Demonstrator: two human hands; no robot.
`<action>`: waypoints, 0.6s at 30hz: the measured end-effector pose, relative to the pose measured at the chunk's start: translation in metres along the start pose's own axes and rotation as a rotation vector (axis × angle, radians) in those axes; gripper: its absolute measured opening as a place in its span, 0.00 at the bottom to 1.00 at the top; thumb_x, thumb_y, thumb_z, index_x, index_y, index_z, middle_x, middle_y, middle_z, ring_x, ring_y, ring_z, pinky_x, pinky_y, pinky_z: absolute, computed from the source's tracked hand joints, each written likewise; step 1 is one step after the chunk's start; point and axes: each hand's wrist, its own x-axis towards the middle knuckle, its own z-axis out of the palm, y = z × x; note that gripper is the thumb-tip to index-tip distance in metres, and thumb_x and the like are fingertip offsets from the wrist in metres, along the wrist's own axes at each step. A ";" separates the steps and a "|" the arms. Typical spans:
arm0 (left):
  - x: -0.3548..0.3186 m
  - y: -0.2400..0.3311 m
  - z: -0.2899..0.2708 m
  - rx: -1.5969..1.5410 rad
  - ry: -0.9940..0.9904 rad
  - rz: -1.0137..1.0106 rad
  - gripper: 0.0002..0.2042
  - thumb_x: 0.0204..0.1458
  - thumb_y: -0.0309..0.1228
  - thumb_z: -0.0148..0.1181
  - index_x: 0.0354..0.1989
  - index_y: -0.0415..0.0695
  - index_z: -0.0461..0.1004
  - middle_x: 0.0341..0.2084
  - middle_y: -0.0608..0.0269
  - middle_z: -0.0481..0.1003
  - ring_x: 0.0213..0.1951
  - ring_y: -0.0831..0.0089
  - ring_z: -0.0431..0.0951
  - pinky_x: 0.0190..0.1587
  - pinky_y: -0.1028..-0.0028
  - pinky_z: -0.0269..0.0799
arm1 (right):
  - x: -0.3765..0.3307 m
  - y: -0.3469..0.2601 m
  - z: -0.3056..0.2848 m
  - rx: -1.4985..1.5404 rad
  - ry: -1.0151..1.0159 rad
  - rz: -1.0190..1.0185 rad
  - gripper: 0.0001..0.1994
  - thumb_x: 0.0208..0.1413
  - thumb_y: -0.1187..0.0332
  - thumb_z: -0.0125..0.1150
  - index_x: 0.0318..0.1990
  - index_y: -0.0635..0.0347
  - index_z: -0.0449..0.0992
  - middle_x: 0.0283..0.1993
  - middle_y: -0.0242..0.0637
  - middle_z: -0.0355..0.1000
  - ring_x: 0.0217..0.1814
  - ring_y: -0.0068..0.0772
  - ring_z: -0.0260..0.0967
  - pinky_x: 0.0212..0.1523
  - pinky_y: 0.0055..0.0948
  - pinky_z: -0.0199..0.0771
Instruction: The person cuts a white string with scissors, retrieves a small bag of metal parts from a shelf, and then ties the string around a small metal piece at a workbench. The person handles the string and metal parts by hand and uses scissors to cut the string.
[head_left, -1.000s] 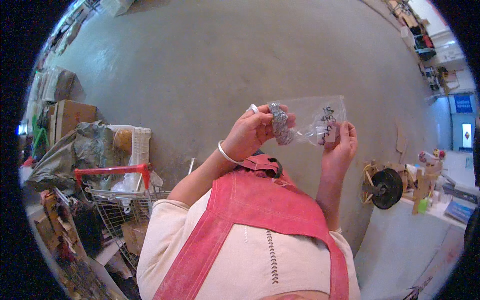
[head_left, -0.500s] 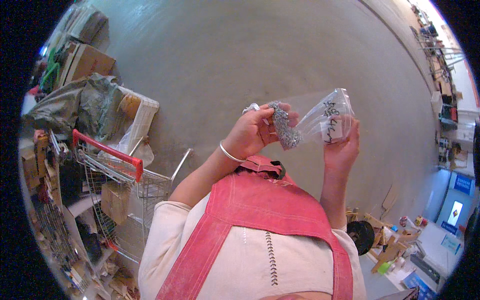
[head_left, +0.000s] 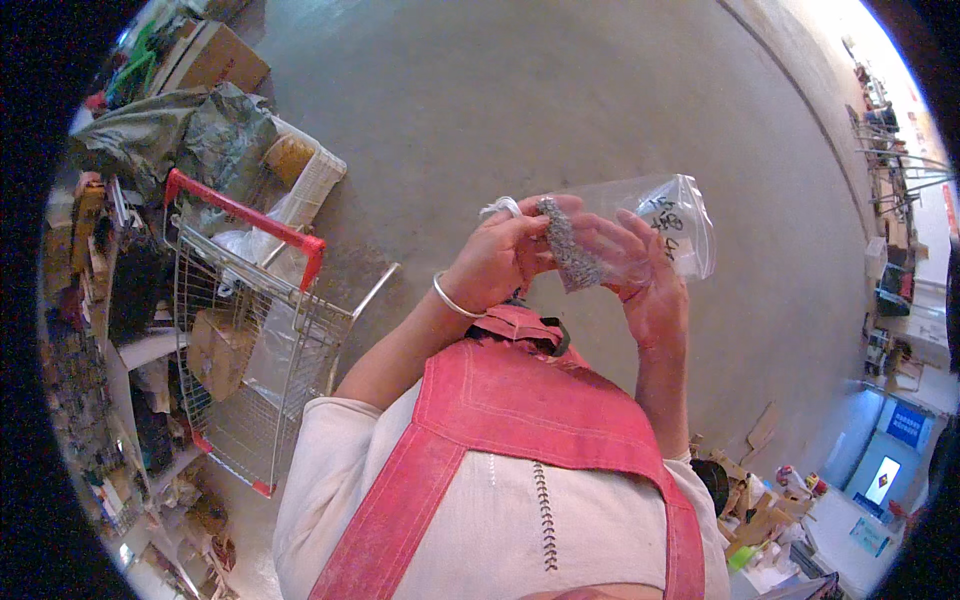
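A clear zip-lock bag with dark handwriting on it lies across the space between my hands. Small grey metal-looking pieces fill its left end; their exact kind is too small to make out. My left hand pinches that filled end between thumb and fingers, and white material wraps one finger. Against the underside of the bag's middle rests my right hand, its fingers stretched out and partly seen through the plastic. The bag's zip end sticks out past the right fingers.
A wire shopping cart with a red handle stands at my left, a cardboard box inside it. Beyond are a white crate and a grey-green cover. At lower right a cluttered white table holds assorted items.
My right hand has let go of the zip end and shifted left, under the bag's middle. My left hand keeps its hold on the filled end. The cart appears farther right in view.
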 end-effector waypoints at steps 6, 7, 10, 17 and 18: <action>-0.022 -0.010 -0.014 0.075 0.011 0.071 0.18 0.65 0.28 0.48 0.63 0.38 0.66 0.55 0.54 0.75 0.55 0.64 0.77 0.56 0.64 0.75 | -0.019 0.013 0.016 0.007 0.056 0.004 0.30 0.71 0.47 0.40 0.69 0.62 0.59 0.66 0.58 0.65 0.66 0.58 0.67 0.56 0.49 0.78; -0.025 -0.015 -0.020 0.105 0.001 0.064 0.18 0.65 0.28 0.50 0.62 0.38 0.66 0.54 0.55 0.76 0.53 0.66 0.78 0.55 0.65 0.75 | -0.022 0.016 0.020 0.022 0.046 -0.009 0.31 0.71 0.47 0.40 0.69 0.62 0.59 0.67 0.58 0.64 0.66 0.59 0.66 0.56 0.49 0.78; -0.037 -0.018 -0.019 0.189 -0.081 -0.036 0.20 0.63 0.31 0.57 0.62 0.37 0.66 0.50 0.60 0.77 0.51 0.72 0.78 0.55 0.69 0.75 | -0.032 0.018 0.017 0.030 0.035 -0.017 0.31 0.71 0.46 0.40 0.70 0.60 0.59 0.67 0.58 0.64 0.67 0.61 0.65 0.56 0.48 0.78; -0.057 -0.028 -0.016 0.288 -0.107 0.052 0.21 0.57 0.25 0.64 0.59 0.36 0.68 0.45 0.63 0.79 0.45 0.77 0.78 0.46 0.74 0.76 | -0.044 0.019 0.030 -0.078 -0.017 -0.017 0.30 0.71 0.45 0.38 0.70 0.58 0.59 0.67 0.55 0.64 0.68 0.57 0.65 0.57 0.45 0.75; -0.059 -0.030 -0.014 0.304 -0.112 0.103 0.21 0.57 0.24 0.64 0.58 0.36 0.68 0.46 0.63 0.79 0.44 0.77 0.78 0.45 0.74 0.76 | -0.046 0.019 0.030 -0.126 -0.037 -0.017 0.30 0.71 0.46 0.38 0.70 0.58 0.59 0.67 0.54 0.64 0.68 0.55 0.65 0.57 0.44 0.74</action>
